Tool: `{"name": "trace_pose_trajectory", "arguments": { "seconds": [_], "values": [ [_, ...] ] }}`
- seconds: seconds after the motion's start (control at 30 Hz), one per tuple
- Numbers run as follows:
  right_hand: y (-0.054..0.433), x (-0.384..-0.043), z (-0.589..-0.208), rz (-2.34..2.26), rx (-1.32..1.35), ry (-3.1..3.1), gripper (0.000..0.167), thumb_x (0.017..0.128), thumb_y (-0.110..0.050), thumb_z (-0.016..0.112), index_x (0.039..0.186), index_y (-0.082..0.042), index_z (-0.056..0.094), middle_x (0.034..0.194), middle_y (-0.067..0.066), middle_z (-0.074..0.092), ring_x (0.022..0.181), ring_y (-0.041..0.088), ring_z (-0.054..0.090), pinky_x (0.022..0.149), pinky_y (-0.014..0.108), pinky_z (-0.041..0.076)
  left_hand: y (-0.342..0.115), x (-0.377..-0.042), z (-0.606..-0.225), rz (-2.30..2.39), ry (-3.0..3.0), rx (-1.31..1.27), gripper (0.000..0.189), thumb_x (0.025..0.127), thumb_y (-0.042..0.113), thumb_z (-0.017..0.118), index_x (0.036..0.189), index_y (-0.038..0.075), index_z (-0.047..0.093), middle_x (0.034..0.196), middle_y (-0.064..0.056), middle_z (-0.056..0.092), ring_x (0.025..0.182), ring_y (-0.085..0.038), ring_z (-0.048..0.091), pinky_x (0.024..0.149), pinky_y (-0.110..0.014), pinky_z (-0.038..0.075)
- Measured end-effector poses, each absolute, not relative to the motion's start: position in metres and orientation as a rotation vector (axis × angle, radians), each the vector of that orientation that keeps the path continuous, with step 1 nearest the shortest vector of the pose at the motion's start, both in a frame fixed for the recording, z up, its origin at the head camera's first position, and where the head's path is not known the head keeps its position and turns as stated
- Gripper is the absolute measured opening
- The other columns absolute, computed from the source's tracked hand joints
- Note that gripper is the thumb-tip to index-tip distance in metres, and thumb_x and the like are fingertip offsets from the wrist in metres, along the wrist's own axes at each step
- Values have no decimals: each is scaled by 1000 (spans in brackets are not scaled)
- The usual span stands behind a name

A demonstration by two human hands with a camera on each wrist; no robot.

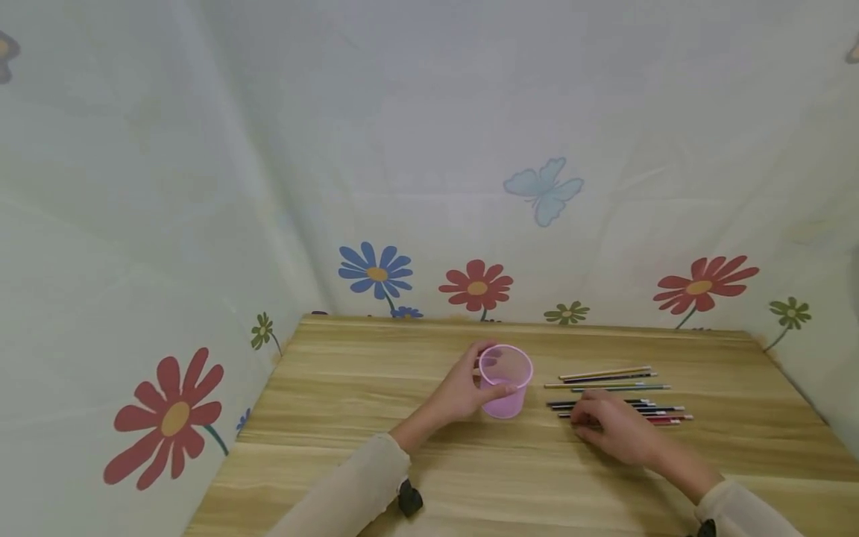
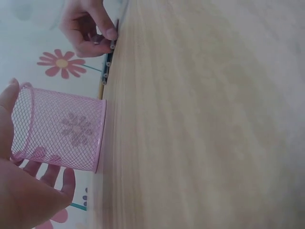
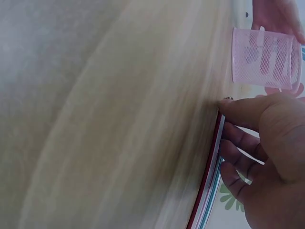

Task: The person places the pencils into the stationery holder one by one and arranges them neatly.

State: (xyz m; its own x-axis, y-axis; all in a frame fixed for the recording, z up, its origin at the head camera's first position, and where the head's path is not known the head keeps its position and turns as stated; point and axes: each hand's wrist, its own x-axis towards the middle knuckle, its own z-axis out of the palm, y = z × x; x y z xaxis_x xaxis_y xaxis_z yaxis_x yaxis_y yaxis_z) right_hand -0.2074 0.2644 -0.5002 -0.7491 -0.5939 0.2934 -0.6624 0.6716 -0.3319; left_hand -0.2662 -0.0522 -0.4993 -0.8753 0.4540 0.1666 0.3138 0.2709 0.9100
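two hands at a wooden worktop (image 1: 376, 373), person's forearms reaching in from the near side.

left hand (image 1: 463, 384): on a pink mesh cup (image 1: 505, 406). thumb across the near side, fingers spread round the far side, so the cup is held between them. cup upright on the worktop, its mouth up, a little left of the pencils (image 1: 620, 388) and well apart from the worktop's back edge.

pencils: a loose bundle, roughly side by side, all lying flat and running left to right. yellowish and dark ones toward the back, more dark ones in front. pale tips at the right-hand ends; the left-hand ends point toward the cup, not touching it.

right hand (image 1: 617, 429): down at the front of the bundle. fingers narrow, bent in about the near pencils: thumb on the near side by the left-hand ends, the others on the far side. a red pencil (image 3: 207, 171) lies foremost under this hand. how many are in the grip, i cannot tell.

both sleeves (image 1: 362, 477) pale. behind, a whitish sheet (image 1: 403, 112) with a blue butterfly (image 1: 546, 190) and red, blue and green flowers printed along its lower part.
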Motion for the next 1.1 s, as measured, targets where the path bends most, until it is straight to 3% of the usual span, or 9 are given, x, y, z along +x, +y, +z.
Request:
{"name": "trace_pose_trajectory", "arguments": {
  "seconds": [0.3,0.77,0.93,1.1],
  "values": [
    [265,-204,-498,535,1054,-2723,30,85,-3,86,88,-22,64,87,-14,52,79,2,47,63,25,45,-45,-267,-503,1687,2360,740,89,91,37,86,161,14,36,148,-7,54,127,-31,62,101,-38,55],
    [257,-206,-497,471,1120,-2619,32,80,-2,86,86,-23,63,86,-14,55,80,2,49,62,25,47,-48,-265,-502,1667,2372,713,90,91,40,86,162,17,35,149,-9,53,127,-33,62,100,-39,55],
    [249,-210,-483,557,1096,-2697,27,87,-2,81,87,-22,61,82,-15,52,74,0,47,61,22,44,-51,-267,-501,1665,2372,715,90,91,40,85,162,15,34,149,-10,53,125,-33,62,98,-38,56],
    [244,-214,-458,701,1037,-2790,23,93,1,76,91,-19,63,85,-15,56,76,1,54,64,25,50,-52,-270,-501,1673,2358,745,91,91,38,86,161,13,34,148,-11,53,125,-34,63,97,-36,57]
  ]
}}
